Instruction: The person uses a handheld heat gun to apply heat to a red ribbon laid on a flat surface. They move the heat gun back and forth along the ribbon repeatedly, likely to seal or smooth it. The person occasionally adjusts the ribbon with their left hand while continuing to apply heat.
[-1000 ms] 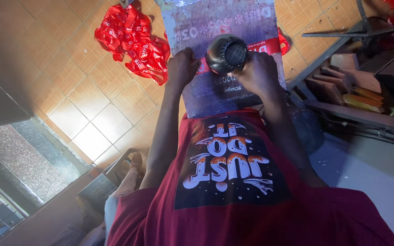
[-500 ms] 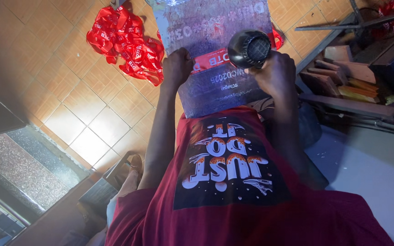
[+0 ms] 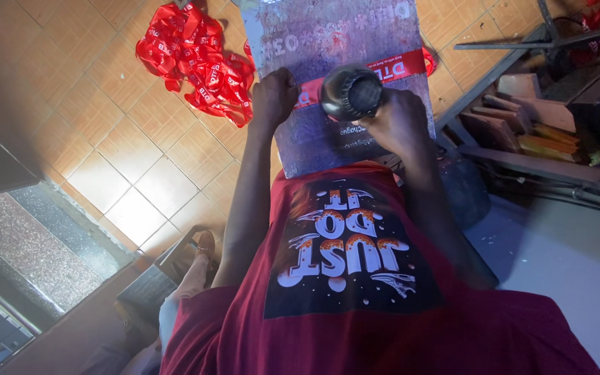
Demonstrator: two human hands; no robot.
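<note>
Right hand clamped round black round-bodied hair dryer, mesh back facing camera, held over red printed ribbon. Left hand closed, pinning ribbon onto grey speckled flat board. Heap of glossy red ribbons on orange tiled floor, beside board.

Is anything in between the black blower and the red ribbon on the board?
Nothing visible does. The right hand holds the black blower just above the red ribbon, which lies across the grey board. The left hand presses the ribbon's other end, off to the side.
</note>
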